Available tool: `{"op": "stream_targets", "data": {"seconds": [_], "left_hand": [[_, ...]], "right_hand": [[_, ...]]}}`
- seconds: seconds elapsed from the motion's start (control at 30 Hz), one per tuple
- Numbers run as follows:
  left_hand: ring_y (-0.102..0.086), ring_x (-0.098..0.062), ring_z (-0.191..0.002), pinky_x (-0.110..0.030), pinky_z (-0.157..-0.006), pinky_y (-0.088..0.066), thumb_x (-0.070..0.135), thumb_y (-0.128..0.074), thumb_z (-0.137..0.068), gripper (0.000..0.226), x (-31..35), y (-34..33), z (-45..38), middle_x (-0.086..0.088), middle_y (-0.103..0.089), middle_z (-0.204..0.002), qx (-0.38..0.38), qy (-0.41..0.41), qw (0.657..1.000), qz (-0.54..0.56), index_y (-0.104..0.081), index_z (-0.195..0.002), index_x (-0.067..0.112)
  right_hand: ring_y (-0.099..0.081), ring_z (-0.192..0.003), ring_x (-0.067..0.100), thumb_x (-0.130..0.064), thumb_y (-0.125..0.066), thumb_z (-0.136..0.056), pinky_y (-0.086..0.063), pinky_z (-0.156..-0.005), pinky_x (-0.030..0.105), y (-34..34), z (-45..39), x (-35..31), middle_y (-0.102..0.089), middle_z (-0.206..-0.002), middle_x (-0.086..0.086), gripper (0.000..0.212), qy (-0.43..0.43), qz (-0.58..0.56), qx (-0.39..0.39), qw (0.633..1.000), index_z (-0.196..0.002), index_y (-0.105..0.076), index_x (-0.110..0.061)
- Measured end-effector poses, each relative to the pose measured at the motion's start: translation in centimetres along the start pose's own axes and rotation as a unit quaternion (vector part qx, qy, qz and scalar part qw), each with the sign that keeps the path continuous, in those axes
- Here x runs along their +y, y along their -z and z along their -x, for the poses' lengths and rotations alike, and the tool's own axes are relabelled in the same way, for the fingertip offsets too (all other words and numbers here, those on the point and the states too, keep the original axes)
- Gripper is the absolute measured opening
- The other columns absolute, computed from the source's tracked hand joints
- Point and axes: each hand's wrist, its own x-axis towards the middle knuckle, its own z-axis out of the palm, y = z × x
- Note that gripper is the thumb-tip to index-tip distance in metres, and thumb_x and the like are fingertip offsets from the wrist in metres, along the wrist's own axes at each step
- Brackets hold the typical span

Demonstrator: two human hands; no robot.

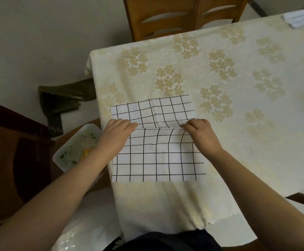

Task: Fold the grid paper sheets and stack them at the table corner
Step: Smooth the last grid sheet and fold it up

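A white sheet with a black grid [156, 156] lies on the near left part of the table [229, 115], which is covered by a cream floral cloth. The sheet's near half is folded over toward the far half, whose uncovered strip [153, 109] shows beyond the fold's free edge. My left hand [117, 132] pinches that free edge at its left end. At the right end my right hand [200, 132] pinches the same edge. A stack of folded white sheets [300, 19] sits at the far right corner of the table.
A wooden chair [165, 17] stands behind the far table edge. Left of the table, a white tray [75, 147] with food scraps rests on another chair. A dark cloth [62, 98] lies on the floor. The tablecloth hangs over the near edge.
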Motion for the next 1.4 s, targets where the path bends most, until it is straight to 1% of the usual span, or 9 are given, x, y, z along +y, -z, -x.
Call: {"op": "stream_targets", "data": {"seconds": [0.13,0.3,0.43,0.6,0.8,1.0,1.13,1.27,1.4], "left_hand": [[-0.061,-0.03,-0.09,-0.036,-0.081,-0.033,-0.002,-0.054,-0.075,0.034,-0.7,2.1,-0.5,-0.009,-0.067,-0.099,0.008,-0.014,1.0,-0.02,-0.069,-0.104,0.008],[-0.06,-0.029,-0.082,-0.038,-0.076,-0.034,0.016,-0.059,-0.087,0.014,0.1,6.8,-2.6,-0.007,-0.068,-0.088,0.071,0.022,0.996,-0.056,-0.069,-0.096,0.012],[-0.061,-0.028,-0.08,-0.039,-0.075,-0.042,0.032,-0.051,-0.095,0.027,1.1,11.3,-3.8,-0.005,-0.07,-0.086,0.127,0.029,0.991,-0.041,-0.068,-0.096,0.012],[-0.062,-0.029,-0.078,-0.038,-0.072,-0.043,0.023,-0.065,-0.09,0.014,1.5,13.2,-1.3,-0.006,-0.07,-0.084,0.2,-0.008,0.979,-0.02,-0.07,-0.091,0.01],[-0.061,-0.027,-0.083,-0.036,-0.072,-0.039,0.019,-0.061,-0.086,0.011,1.2,8.5,6.0,-0.002,-0.07,-0.086,0.151,0.006,0.988,0.027,-0.071,-0.087,0.014],[-0.051,-0.026,-0.109,-0.042,-0.089,-0.041,0.003,-0.07,-0.079,0.019,2.4,3.0,13.1,-0.001,-0.062,-0.112,0.036,0.152,0.982,0.104,-0.073,-0.089,0.019],[-0.036,-0.026,-0.129,-0.027,-0.1,-0.032,0.001,-0.067,-0.083,0.016,3.0,0.5,15.1,-0.007,-0.042,-0.141,-0.029,0.268,0.941,0.205,-0.075,-0.086,0.015],[-0.054,-0.022,-0.105,-0.025,-0.09,-0.041,-0.002,-0.065,-0.085,0.019,3.4,-0.2,15.9,-0.01,-0.047,-0.133,-0.049,0.341,0.894,0.286,-0.074,-0.085,0.014],[-0.053,-0.017,-0.067,-0.028,-0.064,-0.043,0.002,-0.054,-0.09,0.027,3.3,-0.2,16.3,-0.015,-0.064,-0.111,-0.059,0.422,0.837,0.344,-0.07,-0.096,0.023]], "right_hand": [[-0.06,-0.081,0.03,-0.007,-0.064,-0.087,-0.039,-0.077,0.038,2.2,0.5,-1.3,-0.062,-0.091,0.007,0.016,-0.045,0.025,0.031,0.998,-0.101,-0.068,-0.012],[-0.061,-0.075,0.029,-0.025,-0.057,-0.095,-0.039,-0.076,0.037,6.9,0.3,-2.9,-0.068,-0.08,0.005,0.017,-0.094,0.053,0.124,0.986,-0.091,-0.066,-0.011],[-0.062,-0.074,0.029,-0.022,-0.066,-0.09,-0.036,-0.074,0.035,11.5,0.5,-4.4,-0.07,-0.078,0.003,0.01,-0.1,0.072,0.187,0.975,-0.088,-0.068,-0.013],[-0.059,-0.078,0.028,-0.009,-0.068,-0.087,-0.032,-0.072,0.031,13.2,3.7,-7.7,-0.069,-0.086,0.003,0.007,-0.077,0.083,0.202,0.973,-0.092,-0.069,-0.014],[-0.056,-0.077,0.031,0.006,-0.068,-0.074,-0.041,-0.064,0.038,8.4,11.2,-13.3,-0.067,-0.092,0.005,0.028,-0.076,0.025,0.124,0.989,-0.092,-0.068,-0.014],[-0.055,-0.076,0.025,0.0,-0.064,-0.069,-0.046,-0.062,0.038,2.6,16.6,-17.7,-0.065,-0.09,0.0,0.027,-0.107,-0.023,-0.001,0.994,-0.089,-0.066,-0.018],[-0.056,-0.078,0.023,-0.017,-0.044,-0.078,-0.047,-0.063,0.035,0.0,18.1,-18.8,-0.065,-0.092,-0.003,0.026,-0.136,-0.032,-0.07,0.988,-0.092,-0.066,-0.022],[-0.058,-0.079,0.023,-0.023,-0.042,-0.081,-0.047,-0.063,0.033,-0.7,18.7,-19.4,-0.066,-0.092,-0.004,0.029,-0.161,-0.009,-0.128,0.979,-0.095,-0.066,-0.023],[-0.062,-0.085,0.023,-0.027,-0.039,-0.08,-0.049,-0.069,0.033,-0.8,18.9,-19.5,-0.068,-0.099,-0.003,0.034,-0.167,-0.03,-0.16,0.972,-0.098,-0.068,-0.022]]}}
